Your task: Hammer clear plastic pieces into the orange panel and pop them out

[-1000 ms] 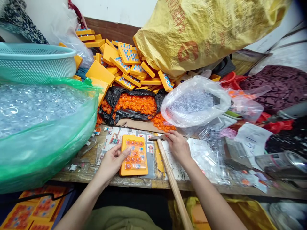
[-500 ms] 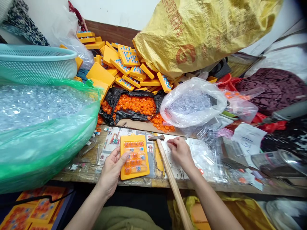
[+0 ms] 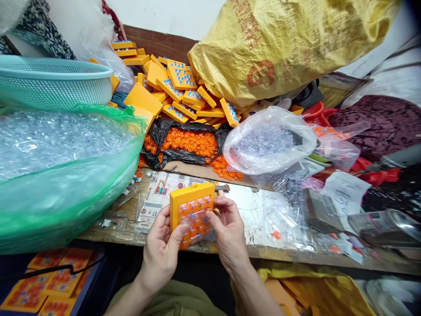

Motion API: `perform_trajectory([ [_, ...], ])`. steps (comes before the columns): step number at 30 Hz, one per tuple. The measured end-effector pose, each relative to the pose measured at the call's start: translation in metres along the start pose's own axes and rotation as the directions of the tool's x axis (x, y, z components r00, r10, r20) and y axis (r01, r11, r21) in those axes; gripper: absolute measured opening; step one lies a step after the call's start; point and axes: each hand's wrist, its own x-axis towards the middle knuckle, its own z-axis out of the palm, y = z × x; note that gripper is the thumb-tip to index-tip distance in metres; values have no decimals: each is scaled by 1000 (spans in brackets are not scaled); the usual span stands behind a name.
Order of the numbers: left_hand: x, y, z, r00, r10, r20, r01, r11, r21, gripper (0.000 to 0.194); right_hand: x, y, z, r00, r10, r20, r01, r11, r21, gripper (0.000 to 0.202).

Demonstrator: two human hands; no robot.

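A yellow plastic case (image 3: 194,191) is held upright and tilted between my two hands, above the front of the workbench. Rows of orange pieces under clear covers fill its face. My left hand (image 3: 161,245) grips its left side, thumb on the front. On the right edge, my right hand (image 3: 230,232) pinches it, with the thumb over the front. Behind the case the head of a hammer (image 3: 222,188) shows; its handle is hidden by the case and my right hand. A printed sheet (image 3: 154,199) lies under the case on the bench.
Behind, a black bag holds orange pieces (image 3: 190,142), with a heap of yellow cases (image 3: 180,77) beyond. A white bag (image 3: 237,160) of clear pieces stands right, a green bag (image 3: 108,193) left. Filled cases (image 3: 62,276) lie below left. A yellow sack (image 3: 296,48) leans at the back.
The yellow case has been lifted and tipped up off the bench. My right hand has moved left from beside the hammer and now holds the case's right edge.
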Motion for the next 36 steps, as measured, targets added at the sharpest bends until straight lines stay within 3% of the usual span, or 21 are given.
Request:
perform_trajectory([
  [2, -3, 2, -4, 1000, 21, 15, -22, 999, 42, 43, -2, -5, -2, 990, 92, 110, -99, 993, 64, 44],
  [4, -7, 2, -8, 999, 20, 37, -23, 997, 79, 46, -5, -10, -4, 949, 205, 239, -234, 967, 103, 52],
  [6, -12, -1, -12, 999, 8, 33, -12, 993, 119, 50, -10, -14, -5, 925, 258, 280, -302, 945, 126, 52],
  [11, -18, -3, -14, 999, -34, -31, 39, 987, 154, 55, -18, -10, 0, 949, 255, 186, -283, 947, 149, 46],
  [15, 9, 13, -24, 982, -188, -19, 187, 982, -24, 73, -11, -4, 5, 924, 296, 242, -291, 955, -56, 53],
  [17, 29, 23, -37, 966, -254, -52, 249, 964, -89, 82, 1, -3, 5, 937, 228, 266, -173, 961, -214, 62],
  [19, 46, 31, -52, 948, -302, -103, 294, 952, -83, 85, 25, -6, 5, 961, 48, 272, 66, 916, -395, 63],
  [21, 56, 35, -65, 930, -336, -150, 336, 942, -30, 81, 61, -14, 8, 947, -141, 290, 282, 797, -534, 53],
  [25, 61, 26, -83, 925, -266, -270, 312, 939, 145, 60, 159, -48, 21, 897, -347, 275, 434, 568, -699, 40],
  [28, 62, 9, -97, 936, -99, -338, 225, 908, 355, 46, 230, -77, 32, 866, -427, 262, 421, 338, -841, 43],
  [31, 59, -3, -108, 946, 103, -306, 117, 773, 624, 46, 281, -91, 36, 889, -402, 218, 301, 156, -941, 42],
  [33, 54, -7, -108, 949, 234, -210, 8, 650, 760, 48, 301, -91, 37, 918, -352, 181, 219, 70, -973, 37],
  [36, 47, -11, -97, 911, 406, -69, -165, 515, 841, 52, 311, -88, 36, 939, -293, 178, 178, -29, -984, 35],
])
